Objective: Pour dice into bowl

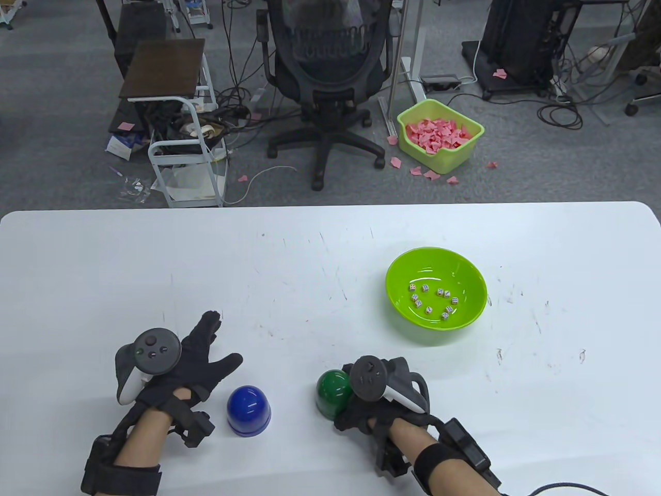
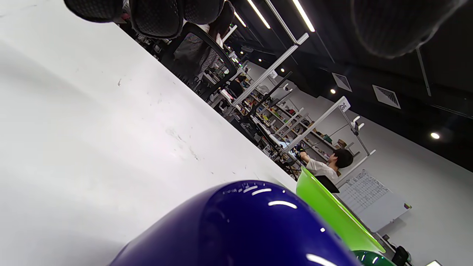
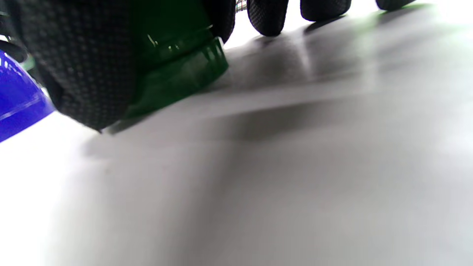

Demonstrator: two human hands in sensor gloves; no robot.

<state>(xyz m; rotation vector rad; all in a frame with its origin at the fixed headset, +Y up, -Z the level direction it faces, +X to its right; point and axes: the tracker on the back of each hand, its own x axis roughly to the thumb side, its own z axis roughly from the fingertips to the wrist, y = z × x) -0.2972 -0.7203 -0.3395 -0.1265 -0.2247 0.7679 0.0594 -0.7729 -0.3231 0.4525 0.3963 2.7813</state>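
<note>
The dice (image 1: 433, 300) are seen lying loose in the bottom of the green bowl (image 1: 467, 274), which stands on the right half of the white table (image 1: 320, 248); the pour is judged complete. The green cup (image 1: 333, 393) is held mouth-down on the table by the right hand (image 1: 384, 395), whose fingers (image 3: 79, 66) are wrapped around its side, probably to set it back down. The blue cup (image 1: 248, 410) is stood mouth-down just beside the left hand (image 1: 178, 369), untouched. That hand is rested flat, its fingers spread and released.
</note>
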